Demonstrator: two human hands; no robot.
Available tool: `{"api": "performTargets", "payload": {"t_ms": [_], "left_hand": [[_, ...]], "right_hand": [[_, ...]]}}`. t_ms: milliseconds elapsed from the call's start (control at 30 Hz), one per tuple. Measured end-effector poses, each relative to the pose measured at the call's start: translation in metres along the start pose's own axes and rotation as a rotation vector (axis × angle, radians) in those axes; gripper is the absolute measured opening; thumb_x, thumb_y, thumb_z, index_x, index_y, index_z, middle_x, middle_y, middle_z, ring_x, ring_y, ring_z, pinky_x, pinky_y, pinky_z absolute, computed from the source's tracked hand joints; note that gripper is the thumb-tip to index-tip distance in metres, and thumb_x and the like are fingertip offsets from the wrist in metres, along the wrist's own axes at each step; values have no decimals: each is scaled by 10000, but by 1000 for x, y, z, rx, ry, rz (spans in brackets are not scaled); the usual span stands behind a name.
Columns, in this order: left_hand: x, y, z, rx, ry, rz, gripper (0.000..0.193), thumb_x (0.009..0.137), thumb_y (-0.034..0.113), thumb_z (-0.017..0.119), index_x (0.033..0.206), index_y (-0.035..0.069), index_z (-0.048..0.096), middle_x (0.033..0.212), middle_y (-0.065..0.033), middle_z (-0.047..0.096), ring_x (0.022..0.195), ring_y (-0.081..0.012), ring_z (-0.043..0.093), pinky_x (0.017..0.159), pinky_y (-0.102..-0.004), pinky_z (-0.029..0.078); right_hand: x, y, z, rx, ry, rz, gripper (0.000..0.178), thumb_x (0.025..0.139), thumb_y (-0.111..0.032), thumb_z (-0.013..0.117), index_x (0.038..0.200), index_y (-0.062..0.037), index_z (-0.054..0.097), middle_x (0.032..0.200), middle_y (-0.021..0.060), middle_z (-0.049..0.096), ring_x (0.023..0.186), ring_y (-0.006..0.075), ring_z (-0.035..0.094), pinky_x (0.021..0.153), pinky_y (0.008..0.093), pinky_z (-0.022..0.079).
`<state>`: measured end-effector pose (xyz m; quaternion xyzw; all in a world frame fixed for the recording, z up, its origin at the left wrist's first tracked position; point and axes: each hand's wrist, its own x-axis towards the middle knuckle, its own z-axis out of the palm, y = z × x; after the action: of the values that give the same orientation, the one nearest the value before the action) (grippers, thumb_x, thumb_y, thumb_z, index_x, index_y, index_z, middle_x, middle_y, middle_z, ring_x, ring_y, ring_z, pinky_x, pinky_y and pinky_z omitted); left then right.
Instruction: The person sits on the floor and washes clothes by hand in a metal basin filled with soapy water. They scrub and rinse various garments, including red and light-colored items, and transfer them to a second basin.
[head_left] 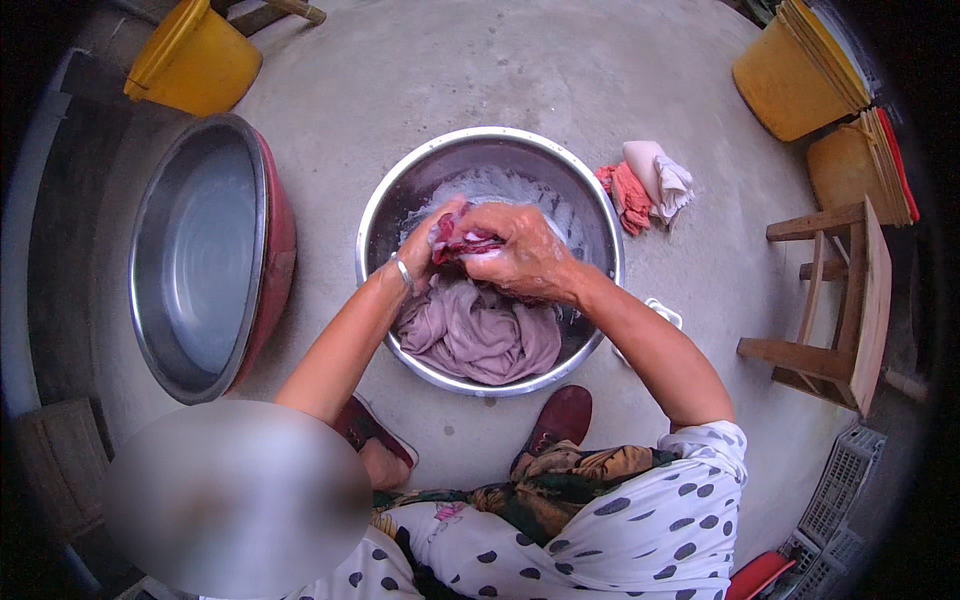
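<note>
Both my hands meet over a metal basin (pixel 610 215) of soapy water on the floor in front of me. Between them is a bunched dark red cloth (pixel 462 243) with suds on it. My left hand (pixel 422 243), a silver bangle at its wrist, grips the cloth from the left. From the right, my right hand (pixel 525 245) closes over it, with foam on the knuckles. A wet mauve garment (pixel 480 335) lies heaped in the near part of the basin, just below my hands. White suds (pixel 490 185) cover part of the water behind them.
A large red-sided metal tub (pixel 265 260) stands at the left. Pink and coral clothes (pixel 640 190) lie on the floor to the right. Farther right are a wooden stool (pixel 845 300) on its side and yellow buckets (pixel 795 75). Another yellow bucket (pixel 205 65) stands far left.
</note>
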<state>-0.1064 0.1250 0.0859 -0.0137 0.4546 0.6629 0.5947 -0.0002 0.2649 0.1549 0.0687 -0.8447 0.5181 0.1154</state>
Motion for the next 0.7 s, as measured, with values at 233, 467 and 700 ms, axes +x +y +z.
{"api": "performTargets", "payload": {"t_ms": [233,467,700], "left_hand": [[-4,27,27,97,-3,293,153,773,123,502,852,53,612,811,-23,604,726,-106,573,693,-245,464],[7,-20,-20,968,73,477,220,729,216,563,610,31,570,703,-20,594,875,-132,505,769,-237,383],[-27,-54,13,1304,252,780,549,832,273,508,1276,-3,341,1114,-232,429,1058,-362,392,967,-423,259]], "right_hand": [[3,14,-28,110,-131,58,162,625,-119,506,766,-38,502,736,66,509,682,149,482,654,254,392],[-28,90,3,-467,-62,791,671,775,-635,399,1234,-151,474,1178,239,456,1153,435,364,942,507,317],[-55,49,55,-541,83,413,450,707,-313,597,1107,-116,533,1140,184,459,1020,348,429,785,491,378]]}}
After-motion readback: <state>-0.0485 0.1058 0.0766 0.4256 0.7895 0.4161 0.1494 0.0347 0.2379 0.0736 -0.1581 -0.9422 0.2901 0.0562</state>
